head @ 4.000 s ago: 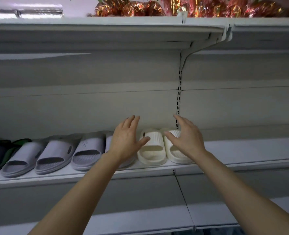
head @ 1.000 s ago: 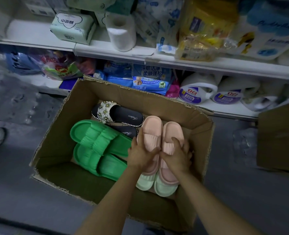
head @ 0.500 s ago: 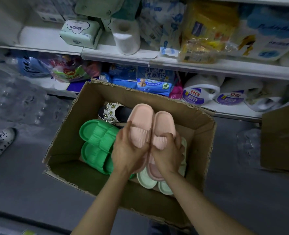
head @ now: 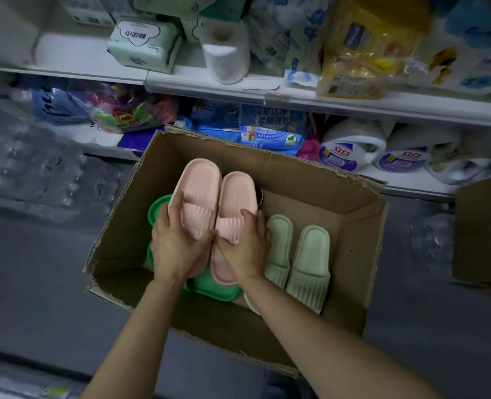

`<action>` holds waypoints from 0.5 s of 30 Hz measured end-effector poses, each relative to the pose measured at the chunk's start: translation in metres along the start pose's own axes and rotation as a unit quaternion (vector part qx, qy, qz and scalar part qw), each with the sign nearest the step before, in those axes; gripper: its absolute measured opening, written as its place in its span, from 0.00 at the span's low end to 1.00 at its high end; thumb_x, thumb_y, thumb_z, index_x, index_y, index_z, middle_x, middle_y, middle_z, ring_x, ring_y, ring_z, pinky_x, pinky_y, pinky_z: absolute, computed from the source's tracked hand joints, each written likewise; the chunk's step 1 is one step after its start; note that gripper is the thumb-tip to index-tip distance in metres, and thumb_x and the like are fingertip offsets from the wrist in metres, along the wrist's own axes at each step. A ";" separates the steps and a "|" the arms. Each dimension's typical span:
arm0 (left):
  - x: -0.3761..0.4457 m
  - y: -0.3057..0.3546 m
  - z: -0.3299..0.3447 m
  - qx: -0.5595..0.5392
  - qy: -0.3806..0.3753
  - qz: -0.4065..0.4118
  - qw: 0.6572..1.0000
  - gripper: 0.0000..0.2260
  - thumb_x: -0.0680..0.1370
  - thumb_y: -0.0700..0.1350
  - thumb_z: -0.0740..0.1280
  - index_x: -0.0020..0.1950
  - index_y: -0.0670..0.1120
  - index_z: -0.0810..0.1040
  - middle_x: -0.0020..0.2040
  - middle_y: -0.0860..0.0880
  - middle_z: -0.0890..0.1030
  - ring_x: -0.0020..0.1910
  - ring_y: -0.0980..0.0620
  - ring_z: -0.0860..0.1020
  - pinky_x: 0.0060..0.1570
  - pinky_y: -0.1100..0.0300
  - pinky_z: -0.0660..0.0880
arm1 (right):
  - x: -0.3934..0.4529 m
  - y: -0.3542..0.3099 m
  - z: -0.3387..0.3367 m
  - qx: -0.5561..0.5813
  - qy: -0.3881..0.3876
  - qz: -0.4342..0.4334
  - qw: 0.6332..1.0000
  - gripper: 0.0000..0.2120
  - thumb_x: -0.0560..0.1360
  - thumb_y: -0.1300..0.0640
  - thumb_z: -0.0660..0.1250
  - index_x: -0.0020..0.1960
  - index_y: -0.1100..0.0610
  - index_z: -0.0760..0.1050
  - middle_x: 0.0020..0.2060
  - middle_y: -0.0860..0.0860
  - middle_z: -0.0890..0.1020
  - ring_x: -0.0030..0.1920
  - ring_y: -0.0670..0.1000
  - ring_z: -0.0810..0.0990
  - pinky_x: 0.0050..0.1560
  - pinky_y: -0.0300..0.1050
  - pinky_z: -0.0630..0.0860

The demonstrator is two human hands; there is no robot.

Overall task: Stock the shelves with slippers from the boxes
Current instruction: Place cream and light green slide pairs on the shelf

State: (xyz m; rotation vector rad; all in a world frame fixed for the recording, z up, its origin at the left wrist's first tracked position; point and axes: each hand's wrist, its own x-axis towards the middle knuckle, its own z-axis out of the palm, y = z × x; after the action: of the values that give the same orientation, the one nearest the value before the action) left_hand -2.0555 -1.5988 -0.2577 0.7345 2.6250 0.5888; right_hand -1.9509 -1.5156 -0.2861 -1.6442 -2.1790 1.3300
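I've lifted the pink slippers [head: 209,197] higher above the box [head: 353,214]; my left hand [head: 178,243] and right hand [head: 245,246] curl their fingers around them.

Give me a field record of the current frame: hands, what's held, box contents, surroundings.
left hand: grips the left pink slipper
right hand: grips the right pink slipper
pink pair: side by side, lifted above the cardboard box
in box: pale green slippers on the right; bright green slippers partly hidden under the hands
behind box: shelf edge, toilet paper roll, detergent jugs
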 end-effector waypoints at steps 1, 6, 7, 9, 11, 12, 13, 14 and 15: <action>0.003 0.001 0.002 0.013 0.000 -0.005 1.000 0.44 0.70 0.66 0.67 0.80 0.58 0.49 0.76 0.44 0.62 0.74 0.39 0.63 0.68 0.36 0.66 | 0.002 0.001 -0.002 0.007 -0.006 -0.010 1.000 0.35 0.69 0.43 0.73 0.72 0.49 0.65 0.75 0.54 0.62 0.71 0.60 0.63 0.68 0.56 0.65; 0.002 0.010 0.018 0.143 0.044 -0.014 0.989 0.32 0.81 0.57 0.60 0.81 0.53 0.49 0.81 0.41 0.50 0.79 0.36 0.50 0.74 0.32 0.52 | 0.009 0.011 -0.009 0.115 -0.053 -0.015 0.992 0.38 0.72 0.51 0.71 0.77 0.51 0.58 0.73 0.51 0.67 0.71 0.53 0.67 0.68 0.47 0.68; -0.001 0.012 0.022 0.146 0.047 -0.007 0.988 0.31 0.81 0.56 0.59 0.81 0.51 0.51 0.81 0.40 0.52 0.79 0.35 0.51 0.73 0.32 0.54 | 0.009 0.013 -0.011 0.129 -0.058 -0.006 0.990 0.37 0.72 0.52 0.72 0.77 0.51 0.59 0.71 0.51 0.70 0.70 0.52 0.69 0.66 0.46 0.70; -0.004 0.016 0.029 0.144 0.043 0.002 0.989 0.33 0.80 0.57 0.59 0.81 0.50 0.51 0.81 0.41 0.54 0.79 0.37 0.54 0.72 0.32 0.57 | 0.011 0.019 -0.010 0.149 -0.069 0.019 0.986 0.36 0.71 0.52 0.72 0.75 0.50 0.62 0.68 0.49 0.74 0.67 0.51 0.73 0.63 0.48 0.73; -0.002 0.018 0.026 0.127 0.037 0.000 0.991 0.38 0.78 0.58 0.64 0.81 0.48 0.49 0.80 0.42 0.57 0.78 0.39 0.57 0.71 0.35 0.59 | 0.015 0.023 -0.011 0.172 -0.083 0.046 0.980 0.38 0.70 0.51 0.73 0.75 0.48 0.61 0.67 0.48 0.74 0.66 0.51 0.73 0.62 0.49 0.74; 0.001 0.018 0.023 0.111 0.035 -0.016 0.993 0.42 0.76 0.59 0.67 0.81 0.47 0.49 0.80 0.42 0.58 0.77 0.40 0.59 0.70 0.36 0.59 | 0.017 0.025 -0.011 0.189 -0.097 0.054 0.976 0.39 0.70 0.52 0.74 0.77 0.47 0.58 0.69 0.47 0.73 0.68 0.51 0.72 0.64 0.48 0.73; 0.004 0.017 0.020 0.105 0.036 -0.033 0.993 0.44 0.75 0.60 0.69 0.81 0.46 0.49 0.79 0.42 0.58 0.77 0.40 0.60 0.70 0.36 0.60 | 0.018 0.025 -0.012 0.203 -0.115 0.066 0.970 0.41 0.71 0.53 0.74 0.78 0.48 0.55 0.71 0.48 0.70 0.69 0.51 0.70 0.65 0.47 0.71; 0.006 0.017 0.016 0.124 0.046 -0.036 0.991 0.44 0.74 0.61 0.69 0.81 0.45 0.50 0.79 0.40 0.58 0.77 0.39 0.59 0.70 0.36 0.59 | 0.018 0.025 -0.013 0.217 -0.130 0.076 0.964 0.43 0.72 0.54 0.74 0.79 0.49 0.53 0.73 0.48 0.67 0.71 0.51 0.68 0.67 0.46 0.70; 0.005 0.018 0.014 0.157 0.067 -0.010 0.985 0.43 0.75 0.61 0.68 0.81 0.43 0.51 0.79 0.39 0.57 0.77 0.38 0.58 0.71 0.37 0.58 | 0.019 0.026 -0.011 0.223 -0.135 0.086 0.961 0.44 0.72 0.53 0.74 0.79 0.50 0.53 0.74 0.48 0.67 0.72 0.50 0.67 0.68 0.46 0.69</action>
State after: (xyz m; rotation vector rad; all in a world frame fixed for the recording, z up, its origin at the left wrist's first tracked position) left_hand -2.0467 -1.5781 -0.2622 0.7823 2.8846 0.2240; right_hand -1.9339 -1.4933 -0.3047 -1.5688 -1.6937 2.0211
